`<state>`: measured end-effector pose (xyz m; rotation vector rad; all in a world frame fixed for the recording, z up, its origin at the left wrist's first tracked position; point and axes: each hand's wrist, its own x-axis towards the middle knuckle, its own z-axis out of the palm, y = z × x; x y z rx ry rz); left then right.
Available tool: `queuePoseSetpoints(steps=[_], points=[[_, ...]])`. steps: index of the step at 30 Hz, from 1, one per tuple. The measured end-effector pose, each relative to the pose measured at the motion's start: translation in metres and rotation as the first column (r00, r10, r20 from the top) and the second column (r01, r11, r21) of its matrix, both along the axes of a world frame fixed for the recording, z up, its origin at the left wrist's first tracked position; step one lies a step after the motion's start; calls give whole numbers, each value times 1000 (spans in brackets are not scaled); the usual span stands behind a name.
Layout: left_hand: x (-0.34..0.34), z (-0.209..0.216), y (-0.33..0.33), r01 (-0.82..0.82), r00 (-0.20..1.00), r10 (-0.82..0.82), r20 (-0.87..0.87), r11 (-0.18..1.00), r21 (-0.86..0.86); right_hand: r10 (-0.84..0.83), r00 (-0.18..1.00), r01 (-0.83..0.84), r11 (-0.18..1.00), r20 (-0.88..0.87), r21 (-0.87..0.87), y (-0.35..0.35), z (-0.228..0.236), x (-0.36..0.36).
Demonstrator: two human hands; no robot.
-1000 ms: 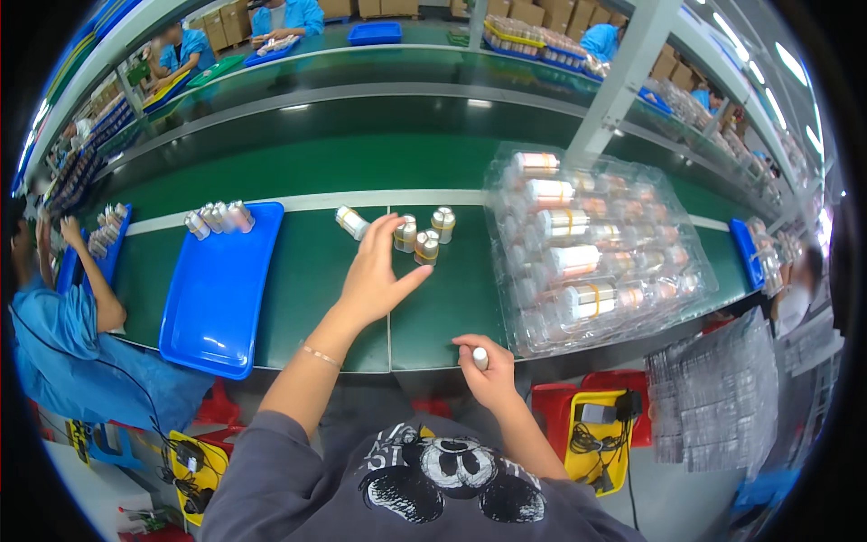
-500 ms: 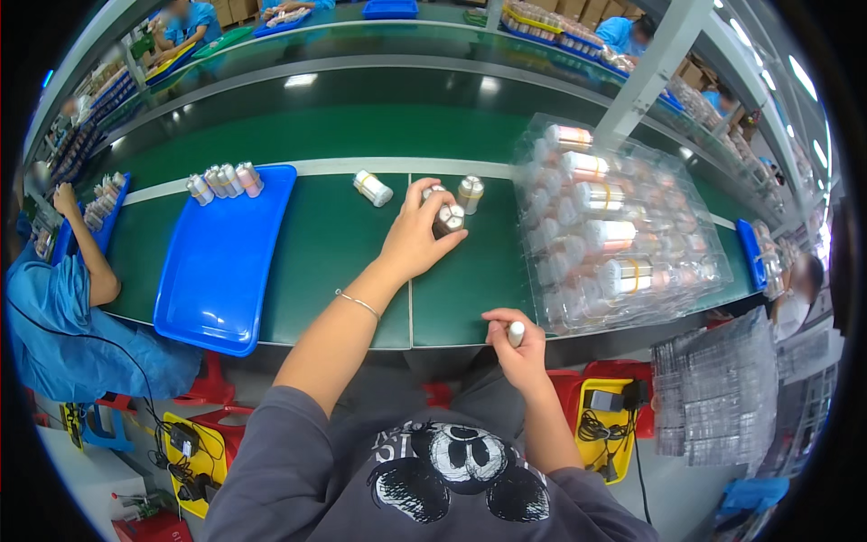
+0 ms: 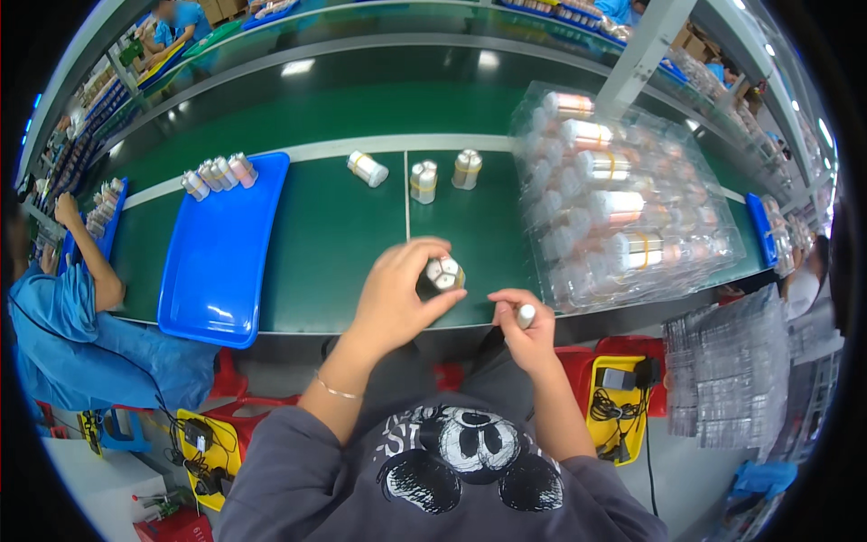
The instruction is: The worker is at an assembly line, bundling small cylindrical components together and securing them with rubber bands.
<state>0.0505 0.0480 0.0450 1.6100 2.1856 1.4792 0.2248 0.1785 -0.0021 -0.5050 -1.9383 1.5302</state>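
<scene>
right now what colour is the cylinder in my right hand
The cylinder looks white where visible, best in the head view.

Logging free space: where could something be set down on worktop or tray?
The green worktop is bare between the blue tray and the left hand, nearer than the lying bundle. The tray's near part is bare too. Crowded: the tray's far end, lined with bundles, and the worktop's right, under stacked plastic packs.

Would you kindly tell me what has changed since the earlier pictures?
The left hand has taken hold of one bundle of cylinders from the upright group and drawn it toward the person, closer to the right hand. The right hand still holds a white-ended object. The lying bundle, the two other upright bundles, the blue tray and the plastic-packed stack stayed put.
</scene>
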Motion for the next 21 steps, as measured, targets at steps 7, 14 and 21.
queuePoseSetpoints(steps=[7, 14, 21], points=[[25, -29, -3, -90, 987, 95, 129, 995, -37, -64, 830, 4, 994, -554, -110, -20, 57, -8], [30, -37, -2, -240, 971, 240, 16, 971, -9, 32, 754, -98, 993, -657, -64, -10, 95, -57], [32, -33, -3, -242, 970, 242, -23, 970, -4, 69, 801, -115, 993, -594, -40, -16, 84, -60]])
